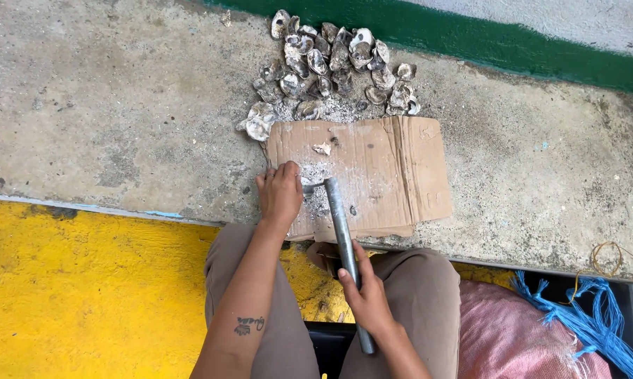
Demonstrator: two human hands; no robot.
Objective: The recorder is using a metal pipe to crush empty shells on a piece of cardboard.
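Observation:
My left hand point(280, 191) rests on a flattened cardboard sheet point(393, 172) and pinches a small shell piece at its fingertips. My right hand point(367, 298) grips a long grey metal pipe point(337, 217) near its lower end. The pipe's top end lies on the cardboard right beside the left hand, over a patch of grey-white crushed shell dust. A small shell fragment point(322, 148) sits on the cardboard further up.
A pile of several oyster shells point(334, 67) lies on the concrete ledge behind the cardboard. A yellow painted floor point(85, 281) is at the left. A pink woven sack point(513, 337) and blue rope strands point(597, 323) lie at the right, a green wall stripe point(506, 49) behind.

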